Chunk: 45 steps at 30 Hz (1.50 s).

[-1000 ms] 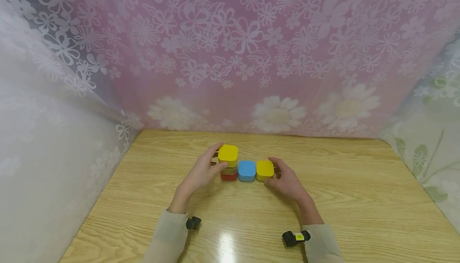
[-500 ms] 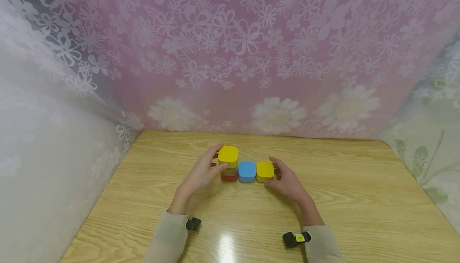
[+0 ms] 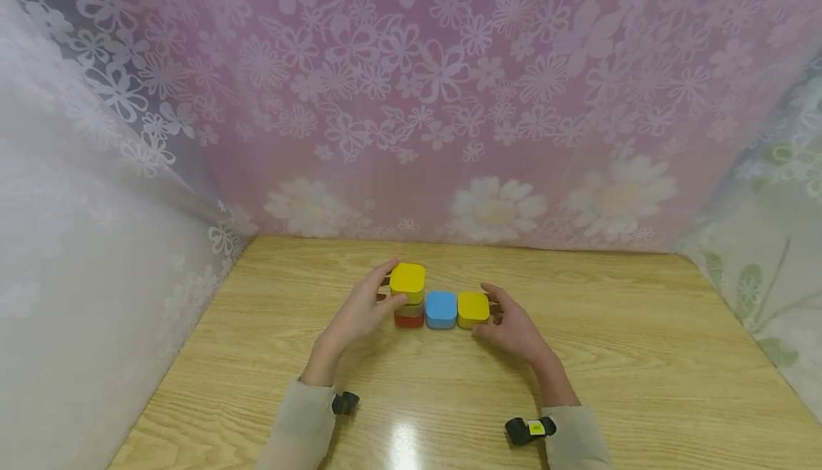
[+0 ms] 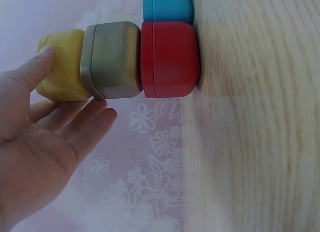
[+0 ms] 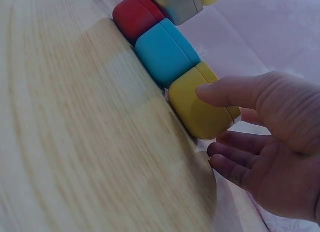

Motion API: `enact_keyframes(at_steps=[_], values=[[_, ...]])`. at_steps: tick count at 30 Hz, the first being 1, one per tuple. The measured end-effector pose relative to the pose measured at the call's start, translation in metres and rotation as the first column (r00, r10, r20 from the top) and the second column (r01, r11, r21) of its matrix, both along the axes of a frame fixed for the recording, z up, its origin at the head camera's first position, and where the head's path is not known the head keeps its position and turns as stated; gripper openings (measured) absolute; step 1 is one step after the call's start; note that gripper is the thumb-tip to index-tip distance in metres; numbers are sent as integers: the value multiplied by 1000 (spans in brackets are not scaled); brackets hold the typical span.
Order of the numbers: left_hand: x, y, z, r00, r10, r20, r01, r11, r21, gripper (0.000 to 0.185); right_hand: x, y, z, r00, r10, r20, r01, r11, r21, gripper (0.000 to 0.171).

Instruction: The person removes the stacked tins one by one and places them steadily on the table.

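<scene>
In the head view a stack of small rounded boxes stands on the table: a red box (image 3: 409, 319) at the bottom, an olive-gold box (image 4: 115, 59) in the middle, a yellow box (image 3: 407, 279) on top. My left hand (image 3: 361, 311) pinches this top yellow box between thumb and fingers. To the right of the red box sits a blue box (image 3: 441, 309), and beyond it another yellow box (image 3: 473, 309) completes the row. My right hand (image 3: 511, 324) grips that second yellow box from its right side, thumb on the near face. Some fingertips are hidden behind the boxes.
The wooden table (image 3: 411, 384) ends at the back against a pink floral curtain (image 3: 411, 99). Pale cloth (image 3: 96, 277) hangs along the left side, and a leaf-patterned cloth (image 3: 770, 256) hangs at the right. Black straps (image 3: 529, 428) sit at the wrists.
</scene>
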State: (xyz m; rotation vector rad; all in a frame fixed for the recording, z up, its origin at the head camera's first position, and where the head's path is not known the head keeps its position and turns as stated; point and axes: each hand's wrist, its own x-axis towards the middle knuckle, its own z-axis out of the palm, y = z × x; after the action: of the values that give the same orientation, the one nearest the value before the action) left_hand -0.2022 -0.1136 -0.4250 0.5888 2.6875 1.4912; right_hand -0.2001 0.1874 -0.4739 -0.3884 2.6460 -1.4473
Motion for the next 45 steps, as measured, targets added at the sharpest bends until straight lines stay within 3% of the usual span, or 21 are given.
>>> enact_keyframes(at_steps=[22, 29, 45], values=[[1, 0, 1, 1000, -7, 4, 7, 1000, -2, 67, 4, -1, 5, 1000, -12, 6, 12, 1000, -2, 83], [2, -1, 0, 1000, -11, 2, 11, 1000, 2, 67, 7, -4, 14, 996, -22, -86, 24, 1000, 16, 80], [1, -1, 0, 1000, -14, -4, 14, 1000, 9, 67, 15, -21, 41, 984, -38, -174, 35, 999, -16, 71]])
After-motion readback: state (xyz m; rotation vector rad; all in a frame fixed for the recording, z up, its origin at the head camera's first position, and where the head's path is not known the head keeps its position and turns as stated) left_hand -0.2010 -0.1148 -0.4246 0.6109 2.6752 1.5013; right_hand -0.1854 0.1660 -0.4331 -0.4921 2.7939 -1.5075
